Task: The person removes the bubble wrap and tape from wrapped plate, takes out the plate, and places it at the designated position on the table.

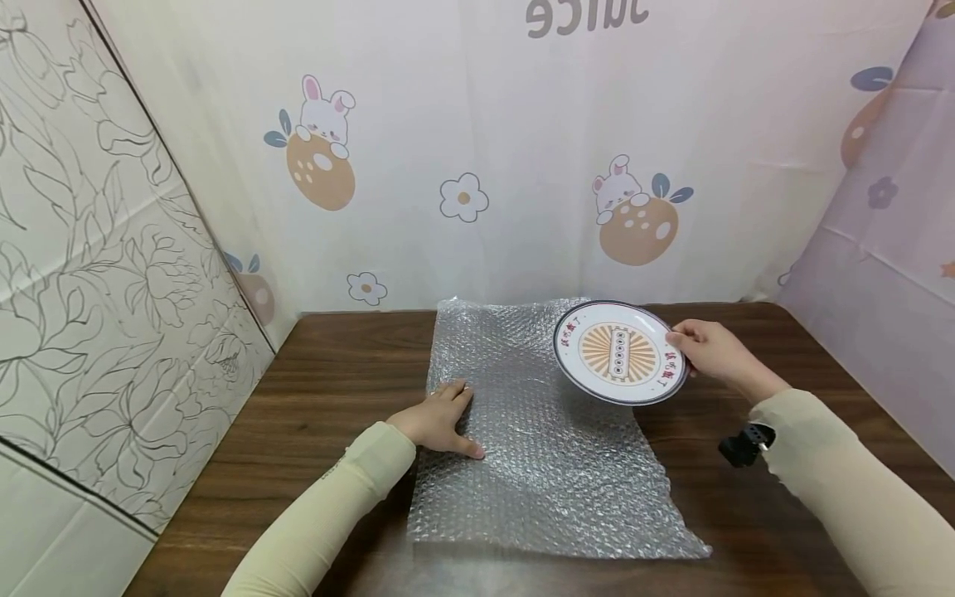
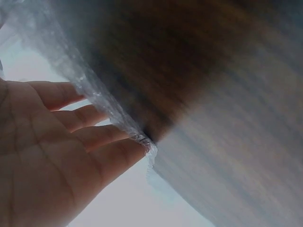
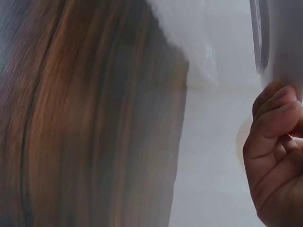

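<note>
My right hand (image 1: pixel 712 356) pinches the right rim of a round white plate (image 1: pixel 621 398), thumb on top and fingers curled beneath. The plate has a dark blue edge, red characters and an orange sunburst design. It is held above the right part of a sheet of bubble wrap (image 1: pixel 522 473), and its shadow falls there. My left hand (image 1: pixel 440 421) rests with spread fingers on the left edge of that sheet. In the left wrist view the fingers (image 2: pixel 113 158) reach along the wrap's edge. The right wrist view catches the plate's underside (image 3: pixel 286 38) above curled fingers.
The bubble wrap lies on a dark wooden table (image 1: pixel 336 373). Behind it hangs a pale curtain (image 1: pixel 507 249) with rabbit and fruit prints, and a floral panel (image 1: pixel 112 249) stands at the left. A black device (image 1: pixel 746 445) hangs at the right wrist.
</note>
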Motion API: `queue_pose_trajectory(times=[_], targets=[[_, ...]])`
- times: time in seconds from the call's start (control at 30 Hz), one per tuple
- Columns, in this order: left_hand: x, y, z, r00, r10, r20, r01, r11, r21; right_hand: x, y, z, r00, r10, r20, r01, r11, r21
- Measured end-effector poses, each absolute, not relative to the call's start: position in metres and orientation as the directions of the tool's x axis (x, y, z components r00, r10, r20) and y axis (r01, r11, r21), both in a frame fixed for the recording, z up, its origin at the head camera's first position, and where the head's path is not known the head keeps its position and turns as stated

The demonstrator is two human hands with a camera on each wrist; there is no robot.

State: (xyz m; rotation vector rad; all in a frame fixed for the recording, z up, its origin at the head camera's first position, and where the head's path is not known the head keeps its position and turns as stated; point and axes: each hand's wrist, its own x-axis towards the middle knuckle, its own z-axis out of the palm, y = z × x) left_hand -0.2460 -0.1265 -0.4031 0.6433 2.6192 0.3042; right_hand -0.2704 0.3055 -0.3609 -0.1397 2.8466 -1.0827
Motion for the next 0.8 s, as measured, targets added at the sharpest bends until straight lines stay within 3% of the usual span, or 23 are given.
queue_pose_trajectory(times=[0.4, 0.8], targets=[[-0.245, -0.126, -0.403, -0.801, 0.481, -0.356, 0.386, 0.870, 0.306, -0.265, 0.358, -0.378, -0.998, -0.028, -0.049, 0.010, 0.775, -0.632], [-0.245, -0.126, -0.403, -0.797, 0.481, -0.367, 0.381, 0.870, 0.312, -0.261, 0.399, -0.403, -0.991, 0.017, -0.135, 0.102, 0.750, -0.653]])
